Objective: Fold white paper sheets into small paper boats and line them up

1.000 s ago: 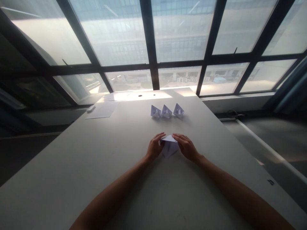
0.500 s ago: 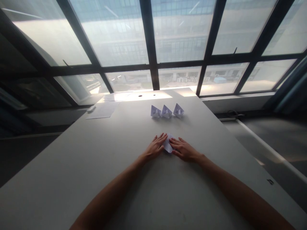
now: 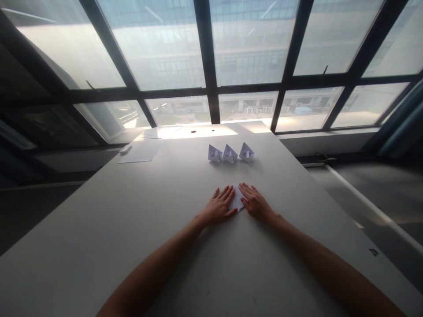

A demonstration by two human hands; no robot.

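A small folded sheet of white paper [image 3: 236, 200] lies flat on the white table [image 3: 158, 193], its left and right sides partly covered by my hands. My left hand [image 3: 218, 206] rests palm down on the paper's left part, fingers stretched out. From the other side, my right hand [image 3: 256, 202] lies along the paper's right edge with its fingers extended and pressing down. Beyond my hands stand three folded paper boats: a left one [image 3: 214, 154], a middle one [image 3: 229, 154] close beside it, and a right one [image 3: 246, 152] a little apart.
Flat paper sheets [image 3: 140, 152] lie at the table's far left, with a small white object [image 3: 125, 149] on their edge. A dark mark or clip [image 3: 373, 252] is near the right table edge. Large dark-framed windows [image 3: 211, 103] rise behind the table.
My right hand has shifted from across the paper to its right edge, fingers now pointing more forward. My left hand has slid slightly right, further onto the paper.
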